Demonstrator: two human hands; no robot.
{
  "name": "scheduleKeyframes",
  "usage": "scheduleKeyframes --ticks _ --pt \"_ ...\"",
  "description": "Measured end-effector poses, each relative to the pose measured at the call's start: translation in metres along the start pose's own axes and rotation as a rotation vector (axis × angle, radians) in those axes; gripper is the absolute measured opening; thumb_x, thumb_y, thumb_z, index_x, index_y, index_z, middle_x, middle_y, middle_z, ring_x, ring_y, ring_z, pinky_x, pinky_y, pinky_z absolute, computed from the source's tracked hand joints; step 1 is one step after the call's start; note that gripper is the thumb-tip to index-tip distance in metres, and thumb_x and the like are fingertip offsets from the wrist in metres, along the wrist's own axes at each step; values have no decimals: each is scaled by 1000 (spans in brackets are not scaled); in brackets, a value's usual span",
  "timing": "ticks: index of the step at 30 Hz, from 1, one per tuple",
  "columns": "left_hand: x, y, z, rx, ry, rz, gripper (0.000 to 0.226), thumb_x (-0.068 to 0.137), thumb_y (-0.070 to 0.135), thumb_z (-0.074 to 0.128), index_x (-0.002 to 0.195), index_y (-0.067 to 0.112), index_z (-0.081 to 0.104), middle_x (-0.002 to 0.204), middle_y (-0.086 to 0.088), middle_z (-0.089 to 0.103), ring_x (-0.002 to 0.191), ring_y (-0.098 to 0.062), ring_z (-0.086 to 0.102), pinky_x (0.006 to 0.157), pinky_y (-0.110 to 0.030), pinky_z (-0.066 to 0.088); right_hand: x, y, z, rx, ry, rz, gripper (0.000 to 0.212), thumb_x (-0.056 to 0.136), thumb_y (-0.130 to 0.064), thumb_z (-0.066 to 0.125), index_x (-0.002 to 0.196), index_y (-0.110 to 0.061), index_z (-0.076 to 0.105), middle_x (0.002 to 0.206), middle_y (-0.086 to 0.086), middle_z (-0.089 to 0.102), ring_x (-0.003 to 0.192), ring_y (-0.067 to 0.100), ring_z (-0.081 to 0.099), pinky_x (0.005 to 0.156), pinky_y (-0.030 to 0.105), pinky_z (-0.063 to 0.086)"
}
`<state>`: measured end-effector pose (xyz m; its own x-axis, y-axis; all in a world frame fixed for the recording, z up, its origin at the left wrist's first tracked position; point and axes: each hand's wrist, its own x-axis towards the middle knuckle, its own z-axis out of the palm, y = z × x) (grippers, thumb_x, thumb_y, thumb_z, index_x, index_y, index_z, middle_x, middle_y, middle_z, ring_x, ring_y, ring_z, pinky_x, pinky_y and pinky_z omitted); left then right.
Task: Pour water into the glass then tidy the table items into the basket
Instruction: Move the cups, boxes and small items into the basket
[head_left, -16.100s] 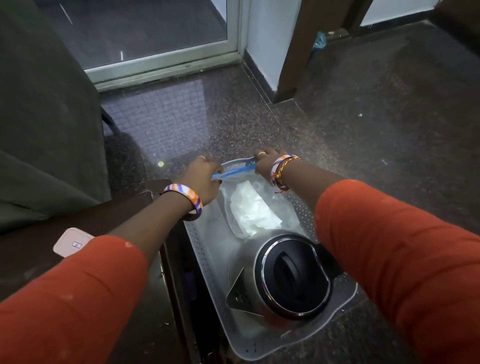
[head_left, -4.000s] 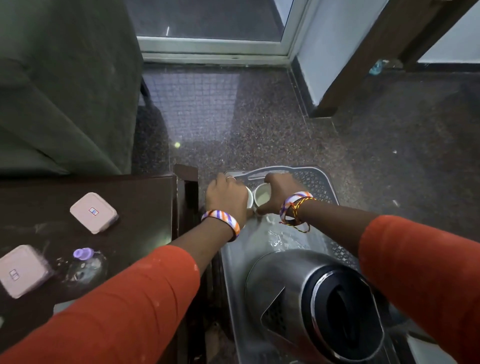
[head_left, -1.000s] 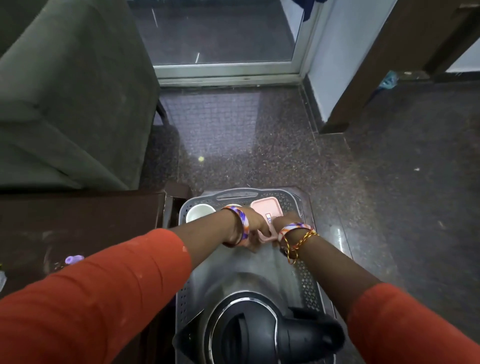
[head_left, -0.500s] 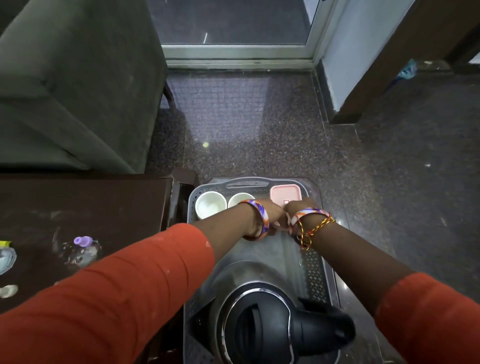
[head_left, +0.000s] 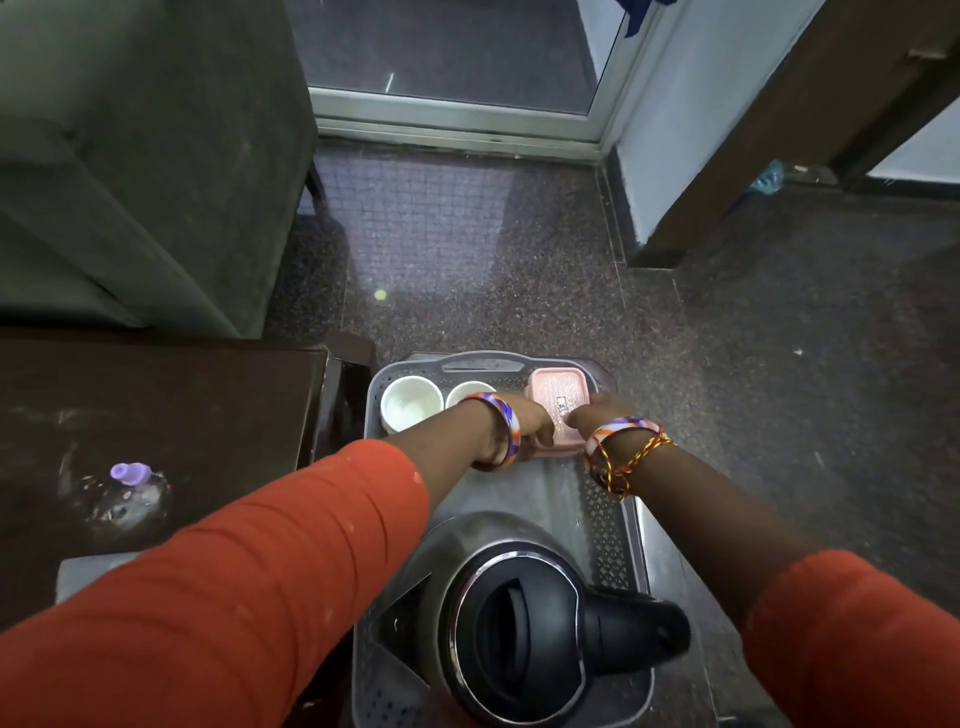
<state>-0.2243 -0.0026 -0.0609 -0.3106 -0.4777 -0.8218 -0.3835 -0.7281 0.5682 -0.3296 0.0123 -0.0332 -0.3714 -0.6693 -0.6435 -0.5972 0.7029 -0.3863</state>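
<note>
Pink box (head_left: 558, 397) now seated in the basket's (head_left: 618, 525) far right corner, beside two white cups (head_left: 413, 408) — moments ago it was being lowered. Left hand (head_left: 524, 426) and right hand (head_left: 595, 415) both rest closed on its near edge. Bottle (head_left: 127, 493) remains on the surface (head_left: 182, 405) — next pickup, I'd judge.

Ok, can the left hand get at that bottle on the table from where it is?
Probably yes. The bottle lies in the open on the table, nothing around it; the left hand must first let go of the pink box.
</note>
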Motion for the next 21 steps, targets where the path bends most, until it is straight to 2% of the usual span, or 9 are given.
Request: scheduleKeyframes --ticks 1,3,5,6,7,8,10,14,21 --pt "-5 0 -1 35 -9 -7 4 71 -4 54 71 0 55 78 -18 51 78 -28 48 74 -35 39 -4 -1 -1 -4 -9 -1 42 92 -12 54 130 5 48 138 19 51 127 31 49 84 26 46" --pt "-14 3 -4 100 -8 -13 21 75 3 58 95 -3 59 84 -20 54 76 -28 50 77 -36 42 -8 -3 -6 46 15 8 41 91 -14 56 127 4 51 131 18 56 121 29 54 82 28 45" --pt "-27 6 -9 146 -20 13 26 84 7 53 105 -8 58 83 -19 57 67 -25 52 73 -35 50 -16 -8 -11 133 23 -7 26 89 -9 57 111 5 60 108 17 65 100 27 62 73 32 45" --pt "-37 9 -14 154 -26 27 20 89 7 48 96 -9 58 77 -14 57 59 -21 54 64 -30 51 -23 -15 -14 168 -21 -12 12 88 -7 57 93 3 62 90 12 62 84 24 61 69 34 46" --pt "-48 10 -22 136 -36 39 21 93 6 42 81 -5 56 71 -9 53 49 -14 55 53 -21 48 -31 -24 -16 195 -76 -39 9 88 -5 56 79 -2 59 78 9 56 69 20 55 65 33 45" --pt "-61 11 -33 116 -36 41 27 95 7 39 71 3 51 67 -6 50 38 -7 54 43 -16 44 -41 -35 -17 219 -140 -72 14 88 -4 54 74 -6 56 70 7 51 61 18 48 61 30 42" --pt "-84 9 -62 60 7 74 31 96 7 38 66 9 47 60 -3 49 24 0 47 31 -10 37 -64 -61 -13 219 -223 -176 14 91 -2 49 81 -6 58 68 9 50 58 18 44 58 27 38" --pt "-126 -23 -144 -34 209 126 29 94 9 42 66 12 49 39 5 51 21 2 42 31 -8 30 -107 -122 19 186 -359 -335 29 93 -1 43 69 -14 54 74 9 56 60 15 50 57 25 40" --pt "-198 -153 -281 -406 511 34 32 94 7 40 64 8 50 22 5 46 20 1 42 30 -8 33 -167 -213 141 -45 -551 -526 29 91 -4 47 66 -18 53 70 1 57 59 11 50 54 21 40"
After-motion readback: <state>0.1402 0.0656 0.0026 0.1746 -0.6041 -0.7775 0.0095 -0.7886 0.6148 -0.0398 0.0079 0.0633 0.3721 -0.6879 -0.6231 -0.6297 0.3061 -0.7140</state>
